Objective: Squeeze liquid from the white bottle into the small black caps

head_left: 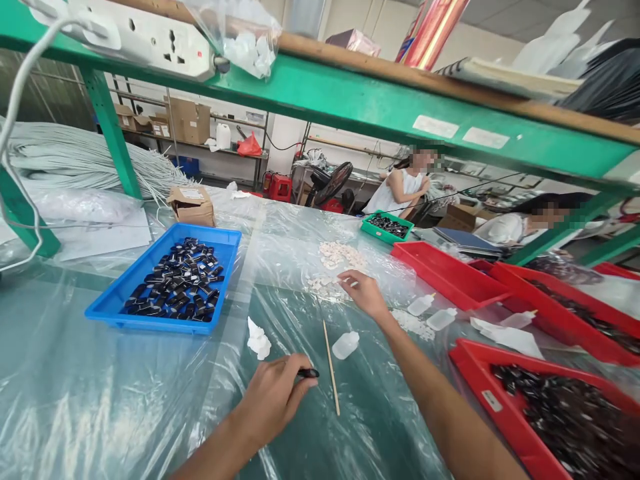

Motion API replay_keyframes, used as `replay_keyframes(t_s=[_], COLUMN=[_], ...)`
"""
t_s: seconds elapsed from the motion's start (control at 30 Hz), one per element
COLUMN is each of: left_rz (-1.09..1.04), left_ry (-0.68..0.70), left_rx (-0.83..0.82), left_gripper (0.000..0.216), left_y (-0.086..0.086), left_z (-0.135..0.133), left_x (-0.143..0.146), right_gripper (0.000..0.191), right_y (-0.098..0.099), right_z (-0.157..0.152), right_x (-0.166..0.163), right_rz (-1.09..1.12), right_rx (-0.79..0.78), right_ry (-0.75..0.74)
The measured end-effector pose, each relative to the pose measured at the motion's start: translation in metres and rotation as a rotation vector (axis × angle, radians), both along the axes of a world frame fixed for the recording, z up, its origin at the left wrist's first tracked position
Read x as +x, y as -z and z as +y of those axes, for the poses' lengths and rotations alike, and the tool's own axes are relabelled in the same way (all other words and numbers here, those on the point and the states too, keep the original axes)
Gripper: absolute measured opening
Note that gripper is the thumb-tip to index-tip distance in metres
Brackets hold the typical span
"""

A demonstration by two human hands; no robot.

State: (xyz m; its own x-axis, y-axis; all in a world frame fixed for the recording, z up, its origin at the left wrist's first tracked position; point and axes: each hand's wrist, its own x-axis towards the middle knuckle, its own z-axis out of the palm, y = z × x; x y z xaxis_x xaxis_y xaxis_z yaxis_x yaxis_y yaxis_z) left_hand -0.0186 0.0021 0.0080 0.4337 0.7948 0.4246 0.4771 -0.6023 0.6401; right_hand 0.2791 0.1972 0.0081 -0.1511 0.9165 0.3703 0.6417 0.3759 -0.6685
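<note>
My left hand [273,393] is closed in a pinch around a small black plastic part [309,373] with a rounded end. Further out, my right hand [364,292] has its fingers loosely bent and a little apart, fingertips at the edge of a scatter of small whitish pieces [323,285]. I cannot see anything between them. A thin wooden stick [331,370] lies between my hands, beside a small translucent bottle [345,345] lying on its side. Left of these is a crumpled white tissue [259,339]. A blue tray [227,280] holds many similar black parts [180,280].
Red trays [475,373] line the right side, some with dark parts. More small bottles [442,319] lie near them. A green tray [367,230] stands further back. A green shelf beam [350,100] crosses overhead. Two people [397,190] sit beyond the plastic-covered table [165,393].
</note>
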Motion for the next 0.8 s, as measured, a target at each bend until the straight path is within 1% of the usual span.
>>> replay_keyframes(t_s=[0.07,0.13,0.2,0.27,0.3,0.37,0.47,0.57,0.67,0.8], left_rz=[0.002,0.009,0.017,0.022,0.026,0.029,0.043,0.054,0.057,0.024], left_ry=[0.006,0.017,0.022,0.015,0.013,0.026,0.062,0.043,0.051,0.081], left_rx=[-0.026,-0.045,-0.045,-0.033,-0.027,-0.020,-0.046,-0.076,-0.108,-0.149], left_gripper=[0.008,0.008,0.009,0.011,0.011,0.011,0.010,0.013,0.013,0.011], left_y=[-0.002,-0.003,-0.003,-0.003,-0.004,-0.006,-0.012,-0.016,-0.016,-0.014], left_z=[-0.003,-0.006,-0.009,-0.011,-0.013,-0.015,-0.018,-0.020,-0.020,-0.022], left_x=[0.001,0.004,0.007,0.010,0.011,0.014,0.017,0.019,0.020,0.021], right_gripper=[0.046,0.041,0.023,0.007,0.008,0.014,0.017,0.017,0.016,0.023], right_y=[0.000,0.005,0.013,0.020,0.023,0.026,0.028,0.027,0.026,0.024], right_z=[-0.052,-0.112,-0.164,-0.198,-0.207,-0.213,-0.209,-0.209,-0.215,-0.224], right_x=[0.007,0.002,-0.014,-0.032,-0.039,-0.047,-0.044,-0.037,-0.036,-0.039], right_rz=[0.072,0.128,0.162,0.226,0.257,0.296,0.297,0.319,0.361,0.355], right_rx=[0.083,0.131,0.147,0.172,0.184,0.188,0.163,0.160,0.112,0.054], right_ry=[-0.042,-0.134,-0.237,-0.308,-0.330,-0.355,-0.375,-0.366,-0.351,-0.382])
